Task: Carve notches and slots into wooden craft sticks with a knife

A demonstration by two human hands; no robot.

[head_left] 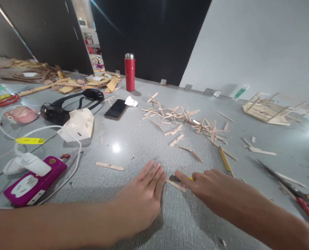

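Observation:
My left hand lies flat on the grey table, fingers together and stretched out, its fingertips on one end of a wooden stick. My right hand is closed round a yellow-handled knife, whose tip meets the same stick. Most of the knife is hidden inside the hand. A scatter of cut wooden sticks lies just beyond both hands.
A red flask stands at the back. A phone, a black headset, a purple power strip and a lone stick lie left. A stick frame sits far right, red-handled pliers near right.

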